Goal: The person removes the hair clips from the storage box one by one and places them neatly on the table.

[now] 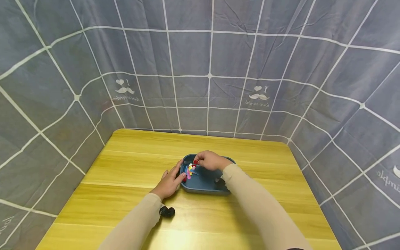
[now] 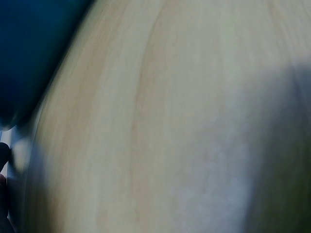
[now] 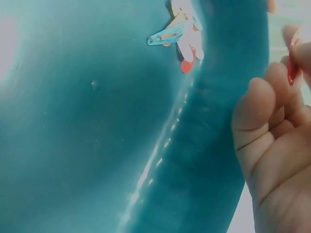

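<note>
Snap hair clips (image 3: pixel 186 47): we pinched red clip (image 1: pixel 195 162), R hand (image 1: pixel 211 160); L hand (image 1: pixel 168 182) unclenched. Step prob. pick-up; next needed steadiness.

We see a yellow wooden table (image 1: pixel 140 146), its grain running from side to side in lighter and darker bands. Its far corners are rounded, and light glares off the near part of the surface. Directly on it, around the middle, we find a blue tray (image 1: pixel 203 184) (round-cornered, with a raised rim), sitting flat and well apart from the side edges.
</note>
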Available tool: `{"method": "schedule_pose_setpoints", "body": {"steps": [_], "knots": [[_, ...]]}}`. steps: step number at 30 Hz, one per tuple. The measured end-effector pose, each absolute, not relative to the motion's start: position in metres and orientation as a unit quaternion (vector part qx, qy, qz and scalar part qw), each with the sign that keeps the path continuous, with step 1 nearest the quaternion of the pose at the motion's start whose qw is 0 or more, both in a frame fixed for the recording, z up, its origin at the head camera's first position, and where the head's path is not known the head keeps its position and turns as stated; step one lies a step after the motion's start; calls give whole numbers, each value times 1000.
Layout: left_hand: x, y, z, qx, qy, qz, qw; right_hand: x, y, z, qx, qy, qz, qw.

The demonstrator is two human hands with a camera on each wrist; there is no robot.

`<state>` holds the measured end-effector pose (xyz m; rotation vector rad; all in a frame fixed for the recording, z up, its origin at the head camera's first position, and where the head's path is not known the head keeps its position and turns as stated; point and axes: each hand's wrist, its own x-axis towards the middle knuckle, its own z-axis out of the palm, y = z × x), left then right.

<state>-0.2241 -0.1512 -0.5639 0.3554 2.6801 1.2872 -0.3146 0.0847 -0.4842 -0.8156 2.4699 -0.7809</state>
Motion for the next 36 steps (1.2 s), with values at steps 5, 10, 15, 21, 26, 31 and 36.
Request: {"method": "schedule_pose_setpoints", "body": {"steps": [5,10,15,21,26,31,36], "knots": [[-225,-151,-563,118,893,428,77,-313,96,-481,-264,870,-361,207],[-226,-151,-561,121,895,423,75,-311,105,-473,-226,848,-436,200],[-226,-152,-561,124,894,424,72,-311,113,-465,-194,828,-496,176],[-226,-153,-561,122,893,425,79,-310,126,-458,-179,831,-503,155],[-226,-153,-560,120,892,428,81,-308,142,-456,-168,838,-499,143],[-225,-152,-561,123,893,427,72,-306,161,-457,-152,846,-495,124],[-225,-151,-563,125,894,425,73,-304,180,-461,-123,842,-514,109]]}}
